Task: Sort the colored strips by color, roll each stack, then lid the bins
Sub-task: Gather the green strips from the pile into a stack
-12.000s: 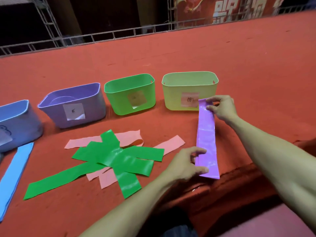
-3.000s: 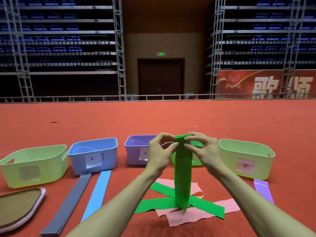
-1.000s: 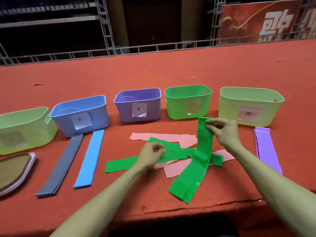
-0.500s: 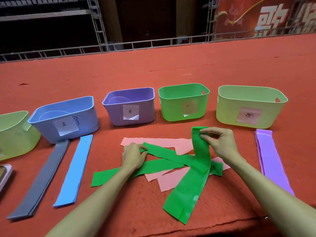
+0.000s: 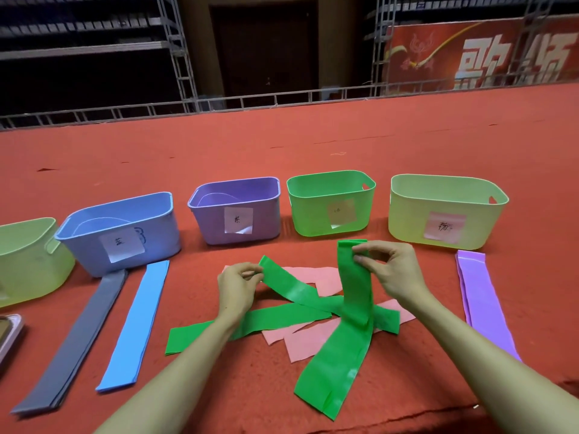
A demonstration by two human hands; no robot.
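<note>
My right hand (image 5: 393, 270) pinches the top end of a stack of green strips (image 5: 351, 308), which hangs down and trails onto the red cloth. My left hand (image 5: 236, 288) pinches the raised end of another green strip (image 5: 291, 288) from the loose pile. A third green strip (image 5: 250, 324) lies flat across pink strips (image 5: 307, 338). A purple stack (image 5: 479, 296) lies at the right, a blue stack (image 5: 138, 321) and a grey stack (image 5: 78, 346) at the left. Behind stand the blue bin (image 5: 156, 233), purple bin (image 5: 206, 220), green bin (image 5: 307, 214) and pale yellow-green bin (image 5: 407, 220).
Another pale yellow-green bin (image 5: 28, 264) sits at the far left, with a lid (image 5: 9, 336) in front of it at the frame edge. The table's front edge runs just below the green stack. A metal railing (image 5: 282, 101) stands beyond the red surface.
My left hand has lifted the end of a loose green strip off the pile. My right hand still holds the green stack upright, and the view has tilted up slightly.
</note>
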